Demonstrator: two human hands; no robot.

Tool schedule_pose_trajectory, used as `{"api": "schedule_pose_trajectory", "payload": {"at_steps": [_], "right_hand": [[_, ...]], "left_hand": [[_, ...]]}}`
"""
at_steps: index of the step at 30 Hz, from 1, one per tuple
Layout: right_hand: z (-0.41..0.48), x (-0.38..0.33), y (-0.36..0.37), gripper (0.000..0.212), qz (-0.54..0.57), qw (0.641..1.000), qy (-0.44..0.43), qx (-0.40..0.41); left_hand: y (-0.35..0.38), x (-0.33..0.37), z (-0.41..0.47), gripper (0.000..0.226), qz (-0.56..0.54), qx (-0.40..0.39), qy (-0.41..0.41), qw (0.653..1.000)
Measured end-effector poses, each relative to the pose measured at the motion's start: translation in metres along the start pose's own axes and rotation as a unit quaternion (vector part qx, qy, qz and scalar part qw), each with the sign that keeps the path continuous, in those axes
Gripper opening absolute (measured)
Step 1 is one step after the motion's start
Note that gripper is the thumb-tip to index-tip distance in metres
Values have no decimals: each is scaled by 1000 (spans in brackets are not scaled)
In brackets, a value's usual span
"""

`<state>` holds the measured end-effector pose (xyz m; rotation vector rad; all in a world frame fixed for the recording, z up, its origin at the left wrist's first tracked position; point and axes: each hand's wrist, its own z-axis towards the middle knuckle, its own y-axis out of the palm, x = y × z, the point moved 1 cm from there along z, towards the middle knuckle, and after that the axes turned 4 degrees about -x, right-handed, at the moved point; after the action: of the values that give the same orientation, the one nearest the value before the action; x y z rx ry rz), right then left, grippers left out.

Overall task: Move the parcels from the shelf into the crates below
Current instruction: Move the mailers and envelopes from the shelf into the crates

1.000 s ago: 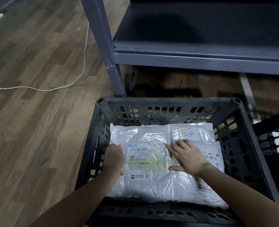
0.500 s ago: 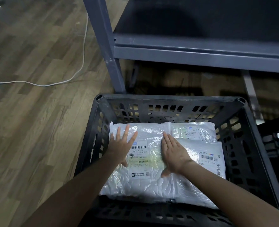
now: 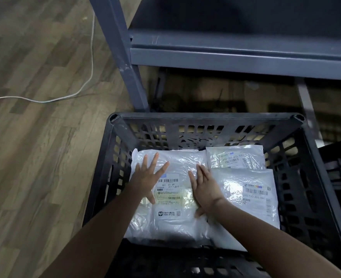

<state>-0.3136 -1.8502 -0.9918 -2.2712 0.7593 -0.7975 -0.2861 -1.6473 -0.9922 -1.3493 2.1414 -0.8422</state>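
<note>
White plastic wraps the parcel (image 3: 171, 223), which lies flat in the left part of the black crate (image 3: 205, 115). Its long axis runs from the near wall to the far wall, the same way the fingers point. Its label (image 3: 168, 194) faces up between the two hands, with the print upright to the person.

Left hand (image 3: 145, 177) lies palm down on the parcel's far left part. Its fingers (image 3: 153, 160) are straight and spread wide, their tips short of the parcel's far edge, and the thumb reaches onto the label's left edge. It grips nothing.

Right hand (image 3: 205, 189) lies palm down on the parcel's right side, with the fingers (image 3: 200, 173) straight and held together and the thumb stretched back toward the wrist. It presses flat and pinches nothing.

Just right of the right fingers lie two more white parcels: a small parcel (image 3: 235, 157) beyond the fingertips against the far wall, and a bubble parcel (image 3: 251, 199) beside the wrist.

Beyond all the fingertips stands the grey shelf (image 3: 235, 57) on its post (image 3: 117, 47). Far left of the left fingers, a white cable (image 3: 92, 47) trails over the wood floor (image 3: 35, 157). A second crate (image 3: 338, 155) shows at the right edge.
</note>
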Motion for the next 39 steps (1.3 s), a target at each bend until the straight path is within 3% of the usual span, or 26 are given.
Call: {"api": "schedule_pose_trajectory", "payload": {"at_steps": [4, 9, 15, 20, 28, 31, 34, 39], "right_hand": [[-9, 8, 2, 106, 48, 998, -27, 32], [-16, -13, 3, 142, 60, 995, -82, -6], [-6, -39, 13, 141, 66, 997, -46, -20], [0, -43, 23, 113, 103, 994, -32, 8], [-10, -21, 1, 132, 148, 982, -110, -46], [-22, 9, -21, 98, 278, 953, -120, -12], [-39, 42, -42, 63, 366, 925, -77, 71], [-92, 86, -79, 57, 419, 902, -8, 100]], "left_hand": [[-3, 12, -20, 136, 7, 7, 0, 1000], [11, 25, -41, 141, 24, -45, 19, 999], [26, 39, -33, 144, 51, -27, -2, 998], [28, 38, -29, 143, 50, -39, 6, 998], [4, 25, -33, 131, 42, -84, 56, 994], [-11, 15, -36, 109, -24, -83, 65, 994], [-28, 6, -47, 85, -109, -8, 41, 993], [-97, 11, -98, 61, -184, 28, 20, 982]]}}
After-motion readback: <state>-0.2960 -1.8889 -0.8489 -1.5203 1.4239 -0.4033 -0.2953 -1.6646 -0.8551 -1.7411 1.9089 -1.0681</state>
